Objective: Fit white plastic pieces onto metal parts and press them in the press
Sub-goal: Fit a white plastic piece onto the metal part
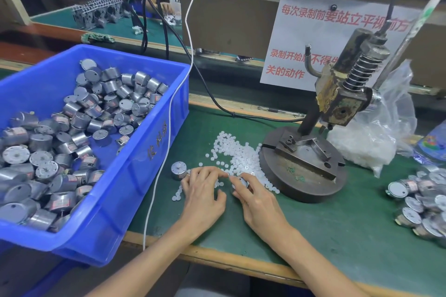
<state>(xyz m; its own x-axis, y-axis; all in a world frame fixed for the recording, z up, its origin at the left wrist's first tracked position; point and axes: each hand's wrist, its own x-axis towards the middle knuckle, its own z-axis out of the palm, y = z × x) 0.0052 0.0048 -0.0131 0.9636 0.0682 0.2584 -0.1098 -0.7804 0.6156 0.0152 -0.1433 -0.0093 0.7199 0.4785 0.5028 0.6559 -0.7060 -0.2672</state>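
- The green mat [337, 224] of the bench is seen nearest, with both forearms reaching in from 6 o'clock.
- The left hand [205, 190] is laid palm down on the mat. Its fingers are spread and only lightly bent, the tips are set among loose white plastic pieces [239, 154], and the thumb is held apart. Nothing is seen gripped in it.
- The right hand [255, 200] lies just beside it at 3 o'clock. Its fingers and thumb are curled round a held metal part [241, 182], a small round can, whose top shows between the fingertips. The index tips of both hands nearly meet above it.
- A lone metal part [179, 170] stands upright on the mat at 11 o'clock from the left hand, just beside its fingertips.
- A blue bin [120, 176] is tilted at 9 o'clock, overhanging the bench edge. It is heaped with binned metal parts [79, 120], lying at all angles.
- A white cable [169, 116] hangs down across the bin's right wall.
- A pile of capped metal parts [422, 200] lies on the mat at 3 o'clock, well apart from the hands.
- The white plastic pieces are heaped at 12 o'clock from the hands, spilling against the round base of the press [337, 103], which stands at 1 o'clock with a coil spring on its shaft.
- A clear plastic bag [386, 132] holding more white pieces is slumped behind the press at 2 o'clock.
- A paper sign [313, 38] with red characters is fixed to the back panel.
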